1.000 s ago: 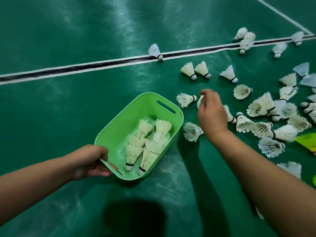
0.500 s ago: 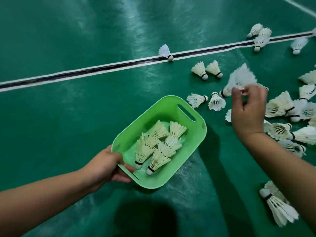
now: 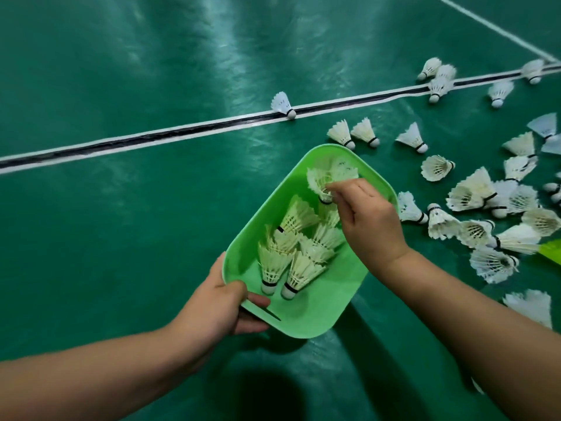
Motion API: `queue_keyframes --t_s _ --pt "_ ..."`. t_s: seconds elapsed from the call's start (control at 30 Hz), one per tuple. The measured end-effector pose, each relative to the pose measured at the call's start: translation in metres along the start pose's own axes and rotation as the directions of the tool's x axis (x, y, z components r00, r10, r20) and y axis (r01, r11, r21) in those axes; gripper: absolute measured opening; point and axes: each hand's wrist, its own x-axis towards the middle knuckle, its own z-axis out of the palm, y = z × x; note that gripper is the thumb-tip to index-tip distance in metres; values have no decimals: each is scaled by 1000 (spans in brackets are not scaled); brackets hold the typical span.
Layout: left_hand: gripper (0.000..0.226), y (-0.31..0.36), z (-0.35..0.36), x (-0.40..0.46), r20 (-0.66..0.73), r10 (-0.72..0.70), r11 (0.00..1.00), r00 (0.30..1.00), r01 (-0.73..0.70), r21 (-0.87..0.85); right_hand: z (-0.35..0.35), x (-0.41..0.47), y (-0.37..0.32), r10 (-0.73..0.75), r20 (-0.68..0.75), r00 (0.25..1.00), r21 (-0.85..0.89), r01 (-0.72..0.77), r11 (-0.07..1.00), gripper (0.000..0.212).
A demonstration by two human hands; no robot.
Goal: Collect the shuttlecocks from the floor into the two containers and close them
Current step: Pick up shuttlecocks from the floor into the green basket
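Step in hand: loading shuttlecocks into the green tub (image 3: 331, 311). Judged early in the task: many remain on the floor (image 3: 151, 238), and no lid or second container is in view.

Right hand (image 3: 368, 220): fingers curled, fingertips pinching a small bunch of shuttlecocks (image 3: 326, 177), feathers up, over the far end of the tub's inside. The count in the bunch cannot be told through blur.

Left hand (image 3: 218, 302): grips the tub's near corner, thumb over the rim, fingers beneath by the handle slot. The tub looks tilted and partly lifted.

Below the right hand's palm, several shuttlecocks lie piled in the tub (image 3: 291, 253), corks mostly toward the left hand.

Next move, as judged: release the bunch into the tub, then reach out to the loose scatter (image 3: 473, 214) on the floor just beyond the right hand.
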Motion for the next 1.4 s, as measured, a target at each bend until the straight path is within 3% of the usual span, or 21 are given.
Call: queue_keyframes --t_s 0.1,0.17,0.2,0.27,0.3,0.33,0.43,0.57,0.6,0.7,0.77,0.83,0.9,0.93,1.0,1.1,1.13,1.2,1.3,1.4 --pt "42 2 2 -6 7 -18 1000 1000 19 -5 9 1 -6 40 34 999 -8 -40 999 13" --pt "40 4 3 -8 14 -8 1000 1000 8 14 13 2 -12 203 88 975 5 -204 979 13" --pt "39 4 3 -10 15 2 1000 1000 -3 24 15 3 -15 337 135 932 57 -347 936 13" --pt "41 6 5 -11 18 13 999 1000 -14 50 16 9 -21 566 279 775 229 -627 745 12" --pt "42 7 6 -12 24 11 998 1000 -13 67 16 11 -23 611 334 718 254 -693 675 12" --pt "43 8 7 -12 34 6 996 999 -9 87 15 14 -23 616 380 690 207 -712 670 13" --pt "41 15 8 -12 66 -23 988 998 13 152 13 21 -21 539 560 629 -63 -616 785 22" --pt "37 29 15 -7 126 -119 967 985 86 242 -6 19 -19 452 750 483 -154 -537 829 47" --pt "35 33 15 -5 131 -152 961 980 116 250 -14 17 -20 444 734 514 -158 -506 848 52" --pt "27 44 15 4 148 -205 948 968 159 275 -69 6 -7 461 397 794 -58 -479 876 41" --pt "21 51 19 14 99 -205 937 974 166 307 -113 -11 20 524 159 837 -80 -518 851 34" --pt "19 53 28 25 50 -200 933 979 175 315 -151 -41 54 637 147 756 -251 -595 764 30" --pt "35 51 47 38 -6 -190 923 982 180 340 -178 -84 86 754 335 565 -518 -558 648 33" --pt "43 50 56 42 -4 -176 923 984 166 347 -184 -108 97 766 462 448 -590 -489 642 39" --pt "43 48 75 47 34 -159 925 987 137 354 -183 -150 108 674 673 304 -575 -359 735 48" --pt "24 47 105 46 117 -152 895 982 86 437 -174 -188 116 500 829 252 -434 -273 858 57" --pt "25 48 114 44 118 -148 884 982 78 462 -170 -190 119 465 846 261 -417 -222 881 56" --pt "29 43 125 41 101 -140 869 985 74 489 -163 -188 127 410 839 358 -399 -109 910 46" --pt "31 31 129 33 81 -143 853 986 81 515 -156 -179 131 428 766 480 -442 -91 892 32" --pt "28 22 130 34 107 -129 848 986 54 527 -166 -165 135 477 757 447 -456 -161 875 27"
